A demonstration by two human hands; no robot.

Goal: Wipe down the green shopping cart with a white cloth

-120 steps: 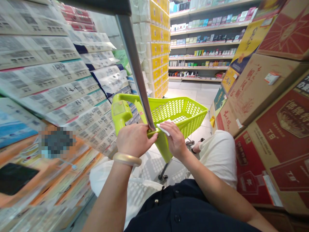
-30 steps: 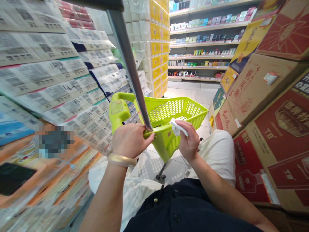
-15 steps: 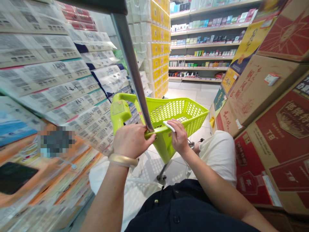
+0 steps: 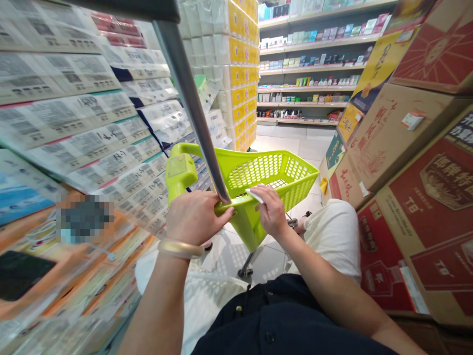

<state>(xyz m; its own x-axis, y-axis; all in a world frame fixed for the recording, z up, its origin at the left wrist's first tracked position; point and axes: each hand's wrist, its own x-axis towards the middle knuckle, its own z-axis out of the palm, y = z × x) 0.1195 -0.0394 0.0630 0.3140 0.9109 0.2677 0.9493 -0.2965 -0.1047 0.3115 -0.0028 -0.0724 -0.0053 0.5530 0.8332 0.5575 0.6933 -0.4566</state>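
Observation:
A lime-green shopping cart with a perforated basket stands in front of me, and a grey metal pole rises from its near edge towards a dark bar at the top. My left hand, with a gold-coloured bangle on its wrist, is closed over the cart's near rim beside the foot of the pole. My right hand presses a folded white cloth or wipe against the same rim, further right. Its fingers are bent over the white piece and hide part of it.
Stacked white packages with handwritten numbers line the left, above a ledge holding a dark phone. Cardboard cartons rise close on the right. Shelves of small goods stand at the back, behind tissue packs.
The pole and my left hand have shifted slightly left in view. My right hand and the white cloth have moved a little left and down along the rim.

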